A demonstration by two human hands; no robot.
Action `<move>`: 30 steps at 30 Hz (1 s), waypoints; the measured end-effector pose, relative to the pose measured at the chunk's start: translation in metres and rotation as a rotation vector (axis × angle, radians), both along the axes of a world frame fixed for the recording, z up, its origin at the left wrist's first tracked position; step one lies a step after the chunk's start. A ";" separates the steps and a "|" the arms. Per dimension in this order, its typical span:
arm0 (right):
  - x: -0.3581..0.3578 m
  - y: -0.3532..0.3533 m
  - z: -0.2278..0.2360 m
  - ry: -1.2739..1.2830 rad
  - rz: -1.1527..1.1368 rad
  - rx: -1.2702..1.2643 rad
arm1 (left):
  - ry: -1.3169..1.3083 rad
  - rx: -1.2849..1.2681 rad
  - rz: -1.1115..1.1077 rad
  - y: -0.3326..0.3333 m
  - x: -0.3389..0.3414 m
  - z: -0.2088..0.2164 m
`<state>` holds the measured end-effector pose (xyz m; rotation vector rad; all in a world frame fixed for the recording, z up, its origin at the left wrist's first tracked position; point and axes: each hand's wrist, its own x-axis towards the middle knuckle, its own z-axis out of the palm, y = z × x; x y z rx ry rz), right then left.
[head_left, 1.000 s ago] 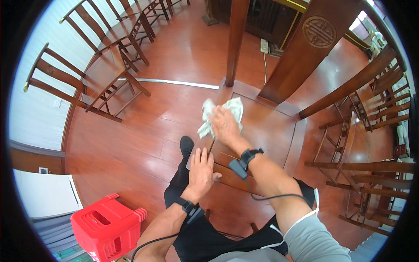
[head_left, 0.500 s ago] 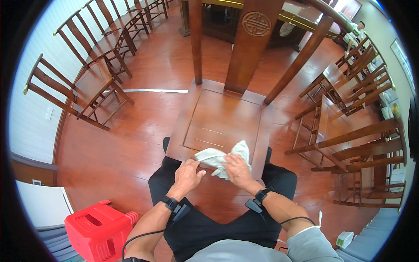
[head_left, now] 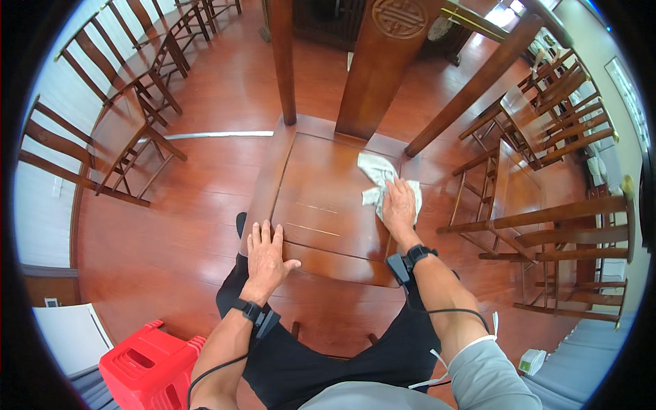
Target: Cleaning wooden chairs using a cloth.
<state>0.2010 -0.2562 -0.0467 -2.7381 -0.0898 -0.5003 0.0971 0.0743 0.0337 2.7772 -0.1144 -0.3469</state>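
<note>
Since half a second ago, cloth and right hand slide to far right | wooden seat surface [head_left: 321, 205] partly wiped, left side remaining | left hand [head_left: 265, 256] flat, open on near edge | right hand [head_left: 400, 205] pressing open-palmed on white cloth [head_left: 374, 179].

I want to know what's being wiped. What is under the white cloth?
Under the white cloth lies the wooden chair seat. The right hand presses on the cloth. The left hand rests flat on the seat's front edge. The wood directly beneath the cloth is covered.
</note>
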 end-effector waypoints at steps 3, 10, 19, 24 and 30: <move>0.041 0.001 -0.002 0.001 -0.034 -0.055 | 0.008 0.061 -0.053 -0.002 0.001 -0.001; 0.110 0.005 -0.005 -0.135 -0.001 -0.095 | 0.132 0.121 -0.031 -0.005 0.023 0.010; 0.107 0.009 0.006 -0.016 -0.066 -0.075 | 0.093 0.068 -0.020 -0.005 0.020 -0.002; 0.061 0.008 -0.007 -0.083 -0.102 -0.113 | 0.087 0.049 -0.011 -0.006 0.021 -0.001; -0.028 0.023 -0.003 -0.013 -0.048 -0.128 | 0.082 0.058 0.001 -0.004 0.021 -0.004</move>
